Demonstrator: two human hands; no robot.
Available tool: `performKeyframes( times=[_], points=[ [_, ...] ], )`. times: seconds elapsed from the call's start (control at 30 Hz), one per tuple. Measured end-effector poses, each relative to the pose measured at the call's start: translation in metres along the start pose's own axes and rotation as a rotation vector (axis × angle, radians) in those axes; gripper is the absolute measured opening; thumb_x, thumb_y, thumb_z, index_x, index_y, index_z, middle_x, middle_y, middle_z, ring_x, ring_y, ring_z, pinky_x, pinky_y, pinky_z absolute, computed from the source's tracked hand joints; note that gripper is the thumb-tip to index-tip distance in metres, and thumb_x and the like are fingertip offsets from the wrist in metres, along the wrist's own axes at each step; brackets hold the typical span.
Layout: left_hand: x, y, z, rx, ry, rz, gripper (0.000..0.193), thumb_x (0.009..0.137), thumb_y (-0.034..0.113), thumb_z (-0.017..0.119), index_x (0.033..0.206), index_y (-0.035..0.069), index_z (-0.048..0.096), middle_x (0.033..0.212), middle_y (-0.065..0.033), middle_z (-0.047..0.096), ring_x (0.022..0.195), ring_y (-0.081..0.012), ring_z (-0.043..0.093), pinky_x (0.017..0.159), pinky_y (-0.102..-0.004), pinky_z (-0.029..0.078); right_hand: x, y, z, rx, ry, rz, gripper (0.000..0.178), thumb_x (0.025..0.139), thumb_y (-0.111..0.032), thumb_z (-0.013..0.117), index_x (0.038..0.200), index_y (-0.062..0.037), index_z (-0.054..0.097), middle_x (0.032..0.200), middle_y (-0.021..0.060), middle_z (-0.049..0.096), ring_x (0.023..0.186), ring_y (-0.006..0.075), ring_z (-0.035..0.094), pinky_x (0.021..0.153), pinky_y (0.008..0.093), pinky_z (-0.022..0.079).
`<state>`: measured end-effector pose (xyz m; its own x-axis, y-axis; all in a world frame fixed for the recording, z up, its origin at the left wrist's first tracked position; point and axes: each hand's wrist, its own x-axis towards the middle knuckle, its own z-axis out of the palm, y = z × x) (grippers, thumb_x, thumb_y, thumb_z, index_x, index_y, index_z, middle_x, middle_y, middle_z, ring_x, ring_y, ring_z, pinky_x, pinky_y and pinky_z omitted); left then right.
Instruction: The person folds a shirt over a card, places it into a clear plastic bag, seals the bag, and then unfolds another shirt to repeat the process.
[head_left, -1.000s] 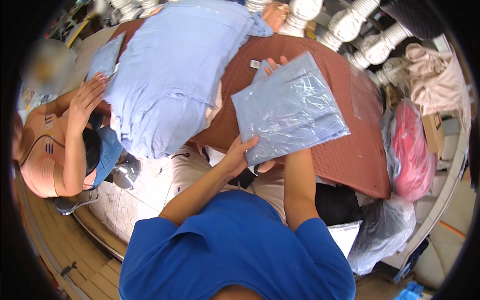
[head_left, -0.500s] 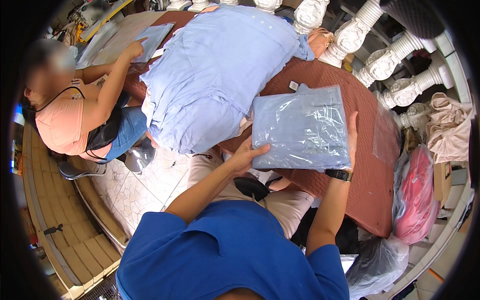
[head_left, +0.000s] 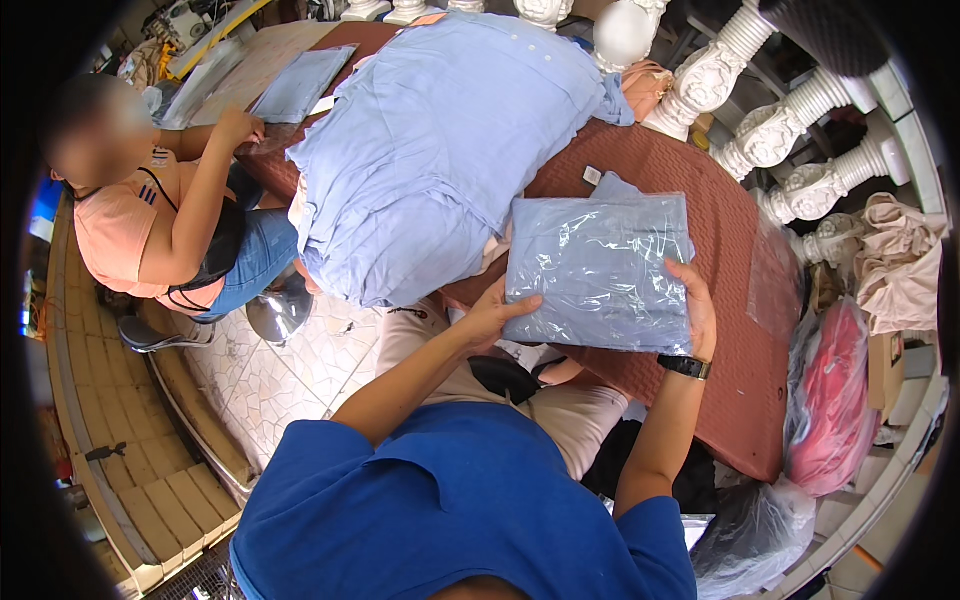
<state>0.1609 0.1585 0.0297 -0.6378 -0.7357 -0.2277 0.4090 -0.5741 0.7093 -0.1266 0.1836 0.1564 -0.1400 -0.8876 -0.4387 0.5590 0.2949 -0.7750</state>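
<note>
Both hands grip a bagged blue shirt [head_left: 600, 272] over a brown table [head_left: 720, 190]: left hand [head_left: 497, 315] underneath, right hand [head_left: 695, 308] at its edge.

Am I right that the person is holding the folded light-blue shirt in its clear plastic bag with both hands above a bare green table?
Not quite: the table is covered in reddish-brown cloth, not bare and green. The head view shows it. The rest stands: the left hand and the right hand both hold the folded light-blue shirt in its clear plastic bag above that table.
</note>
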Motion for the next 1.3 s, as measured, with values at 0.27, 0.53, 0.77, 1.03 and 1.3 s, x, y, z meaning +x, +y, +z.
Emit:
performKeyframes(
  times=[0.27,0.53,0.77,1.03,1.3],
  points=[
    [-0.001,0.002,0.001,0.006,-0.011,-0.005,0.066,0.09,0.019,0.072,0.143,0.002,0.036,0.133,-0.013,0.055,0.123,-0.0216,0.053,0.104,-0.037,0.044,0.004,0.006,-0.01,-0.019,0.021,-0.019,0.039,0.083,-0.014,0.069,0.118,0.0018,0.058,0.104,0.013,0.068,0.085,0.0243,0.068,0.077,0.038,0.058],
    [-0.003,0.003,0.0,0.031,-0.011,0.011,0.066,0.09,0.019,0.072,0.143,0.002,0.037,0.132,-0.0122,0.056,0.121,-0.0207,0.054,0.103,-0.0366,0.044,-0.007,0.003,-0.017,-0.367,-0.042,0.03,0.045,0.086,-0.014,0.071,0.123,0.0058,0.055,0.105,0.0125,0.067,0.091,0.02,0.067,0.078,0.0336,0.055],
    [-0.004,0.015,0.012,0.103,-0.17,-0.076,0.063,0.094,0.02,0.068,0.145,0.003,0.036,0.132,-0.0115,0.055,0.119,-0.0185,0.056,0.1,-0.0348,0.046,-0.049,0.011,-0.041,-0.331,0.101,-0.082,0.044,0.085,-0.013,0.072,0.122,0.0057,0.058,0.108,0.013,0.067,0.092,0.0204,0.067,0.08,0.0323,0.053],
    [-0.025,0.053,0.058,0.469,0.001,0.604,0.059,0.09,0.015,0.071,0.139,0.002,0.04,0.137,-0.0159,0.047,0.105,-0.0206,0.059,0.09,-0.0345,0.049,-0.192,-0.047,-0.134,-0.688,0.79,-0.435,0.051,0.085,-0.023,0.073,0.124,0.0069,0.057,0.11,0.0107,0.065,0.097,0.0201,0.06,0.089,0.0329,0.046],
    [-0.132,0.17,0.139,0.185,-0.204,2.19,0.035,0.092,0.04,0.064,0.107,0.008,0.065,0.128,-0.0035,0.055,0.1,-0.0167,0.056,0.089,-0.0316,0.048,-0.204,-0.008,-0.293,-2.732,1.554,0.194,0.046,0.087,-0.012,0.054,0.133,-0.008,0.056,0.09,0.0131,0.071,0.086,0.0248,0.071,0.065,0.0343,0.056]
  ],
)
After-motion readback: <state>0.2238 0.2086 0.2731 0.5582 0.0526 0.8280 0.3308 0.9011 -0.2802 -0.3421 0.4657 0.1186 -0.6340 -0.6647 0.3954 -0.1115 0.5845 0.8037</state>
